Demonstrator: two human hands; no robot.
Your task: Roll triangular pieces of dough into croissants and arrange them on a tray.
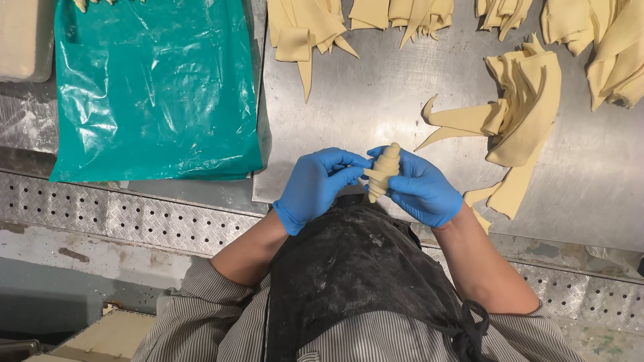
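Teal plastic sheet (pixel 155 87) left; pale tray (pixel 25 39), maybe, upper-left corner.

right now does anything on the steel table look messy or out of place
Nothing stands out. Both gloved hands, left hand and right hand, hold a neatly rolled croissant; the cut dough triangles lie in loose heaps on the steel table.

Roll held between both hands over the near edge of the worktop.

The roll (pixel 383 171) sits between the left hand (pixel 315 186) and the right hand (pixel 419 188), above the worktop (pixel 376 100). Just right of the right hand lies a dough pile (pixel 520 117); beyond both hands, along the far edge, lie more dough strips (pixel 308 30). Left of the left hand and farther back, a plastic sheet (pixel 154 87) overlaps the worktop's left edge. Near the hands, an apron (pixel 349 268).
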